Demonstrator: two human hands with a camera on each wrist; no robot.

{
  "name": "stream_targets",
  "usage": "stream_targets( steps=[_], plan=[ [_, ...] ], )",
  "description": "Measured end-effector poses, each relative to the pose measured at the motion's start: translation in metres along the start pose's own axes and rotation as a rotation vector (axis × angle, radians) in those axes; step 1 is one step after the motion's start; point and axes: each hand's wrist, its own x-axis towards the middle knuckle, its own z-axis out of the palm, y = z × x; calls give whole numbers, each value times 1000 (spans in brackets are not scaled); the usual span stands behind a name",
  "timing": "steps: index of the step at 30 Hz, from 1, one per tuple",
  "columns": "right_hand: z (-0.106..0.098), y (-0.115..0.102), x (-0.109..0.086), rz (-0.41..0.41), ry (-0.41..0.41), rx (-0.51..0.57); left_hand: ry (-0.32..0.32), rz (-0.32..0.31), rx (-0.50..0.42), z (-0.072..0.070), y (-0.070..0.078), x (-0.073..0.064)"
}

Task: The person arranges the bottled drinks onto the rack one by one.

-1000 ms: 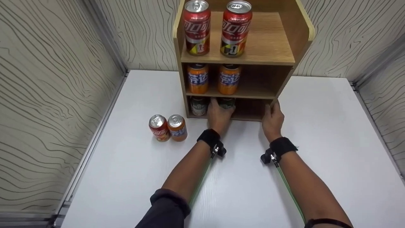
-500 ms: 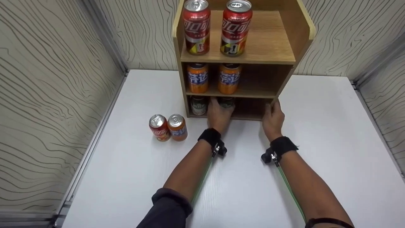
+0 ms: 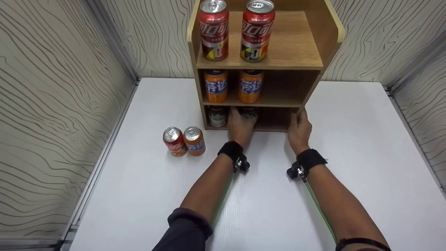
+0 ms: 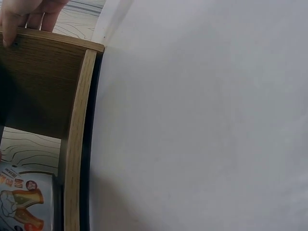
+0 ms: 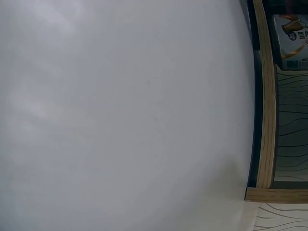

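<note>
A wooden shelf unit (image 3: 259, 66) with three levels stands on the white table. My left hand (image 3: 240, 127) reaches into the bottom level and grips a dark green and silver drink can (image 3: 248, 113), partly hidden by the hand; its printed side (image 4: 26, 202) shows in the left wrist view. Beside it, to the left, stands a similar can (image 3: 217, 116). My right hand (image 3: 299, 130) holds the front edge of the shelf's right side panel, thumb inside and fingers outside, as the left wrist view also shows.
Two red cola cans, left (image 3: 214, 31) and right (image 3: 257, 31), stand on the top level. The middle level bears two orange soda cans, left (image 3: 216, 86) and right (image 3: 250, 87). Left of the shelf, a red can (image 3: 175, 142) and an orange can (image 3: 194, 141) stand close together on the table (image 3: 264, 202).
The head view has shifted slightly. Both hands keep their places, the left on the can in the bottom level and the right on the side panel.
</note>
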Motion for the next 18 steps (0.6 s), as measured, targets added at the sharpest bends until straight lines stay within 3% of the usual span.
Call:
stream_targets(
  steps=[12, 18],
  plan=[
    [2, -1, 1, -21, 3, 20, 46, 48, -8, 5, -6, 4],
    [0, 1, 1, -22, 21, 16, -1, 19, -24, 5, -6, 1]
  ],
)
